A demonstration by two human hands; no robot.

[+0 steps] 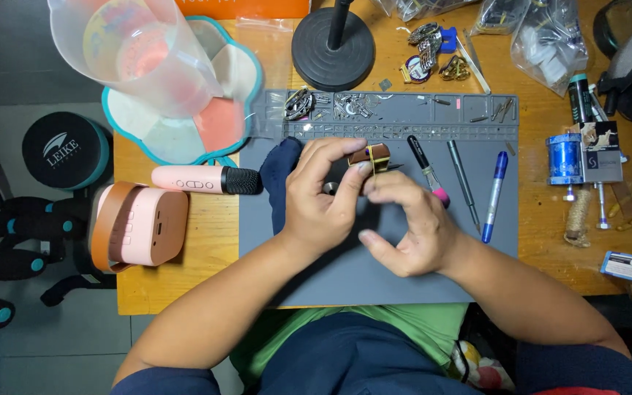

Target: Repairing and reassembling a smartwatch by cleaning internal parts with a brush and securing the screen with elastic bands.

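Over a grey work mat (374,278), my left hand (320,194) grips a wristwatch (369,157) with a brown leather strap and a small gold-coloured loop. My right hand (407,223) meets it from the right, fingertips pinched at the strap just under the watch. The watch case is mostly hidden behind my fingers. A dark blue cloth (279,172) lies on the mat beside my left hand.
On the mat lie a pink-tipped tool (427,172), a grey screwdriver (464,183) and a blue pen-like tool (493,197). To the left are a pink microphone (202,179), a pink speaker (140,227) and a clear measuring jug (137,51). A black stand base (333,47), watch parts (429,55) and plastic bags sit behind.
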